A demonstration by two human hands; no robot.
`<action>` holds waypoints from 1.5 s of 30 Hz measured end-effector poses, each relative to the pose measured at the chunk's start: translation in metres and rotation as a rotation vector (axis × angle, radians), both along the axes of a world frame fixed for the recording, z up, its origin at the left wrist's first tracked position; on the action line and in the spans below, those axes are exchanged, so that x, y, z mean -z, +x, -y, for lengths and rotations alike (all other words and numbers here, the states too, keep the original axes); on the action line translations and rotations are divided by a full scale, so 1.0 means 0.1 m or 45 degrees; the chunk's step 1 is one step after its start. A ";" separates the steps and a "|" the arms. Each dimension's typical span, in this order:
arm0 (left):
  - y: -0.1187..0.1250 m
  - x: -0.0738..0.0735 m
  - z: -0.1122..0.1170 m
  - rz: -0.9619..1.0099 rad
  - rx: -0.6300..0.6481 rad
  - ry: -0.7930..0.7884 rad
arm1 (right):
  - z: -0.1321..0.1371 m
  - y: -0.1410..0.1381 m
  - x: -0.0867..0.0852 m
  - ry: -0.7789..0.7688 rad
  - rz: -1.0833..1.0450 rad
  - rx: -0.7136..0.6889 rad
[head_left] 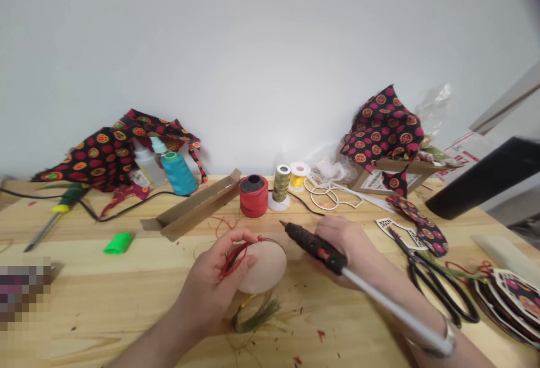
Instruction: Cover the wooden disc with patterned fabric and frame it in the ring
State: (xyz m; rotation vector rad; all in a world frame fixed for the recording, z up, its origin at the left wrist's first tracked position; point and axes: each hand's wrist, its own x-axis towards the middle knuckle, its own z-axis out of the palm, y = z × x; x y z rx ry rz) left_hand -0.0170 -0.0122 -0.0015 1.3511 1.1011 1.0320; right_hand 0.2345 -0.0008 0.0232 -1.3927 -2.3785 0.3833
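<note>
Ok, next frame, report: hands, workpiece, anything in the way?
Left hand pinching round pale disc, red cord in same grip. Right hand gripping glue gun, nozzle apart from disc. Olive tassel on disc's near side; scissors off right.

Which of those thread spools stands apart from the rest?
The turquoise spool, behind the narrow cardboard tray; the red spool, gold spool and yellow spool stand close together to its right.

A pale wall (270, 64) rises behind the wooden table (160, 266).
</note>
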 end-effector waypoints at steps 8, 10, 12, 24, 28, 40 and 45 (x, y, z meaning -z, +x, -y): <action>0.02 -0.02 0.01 0.047 0.048 -0.037 | -0.01 -0.02 0.11 -0.051 0.219 0.021; 0.05 -0.04 0.04 0.073 0.004 -0.052 | -0.01 0.00 0.11 -0.097 0.200 0.011; 0.06 -0.06 0.06 0.101 -0.030 -0.076 | -0.02 0.02 0.12 -0.118 0.177 -0.003; -0.01 0.01 0.03 -0.060 0.049 -0.020 | 0.10 -0.20 -0.30 0.066 -0.266 -0.050; -0.01 0.02 0.01 -0.054 0.101 0.007 | 0.07 -0.42 -0.48 0.129 -0.317 -0.174; 0.01 -0.07 0.02 -0.204 0.115 0.464 | 0.18 -1.06 -0.60 0.414 0.370 -0.506; -0.01 -0.02 0.01 -0.200 0.117 0.322 | 0.11 -1.02 -0.61 0.399 0.180 -0.468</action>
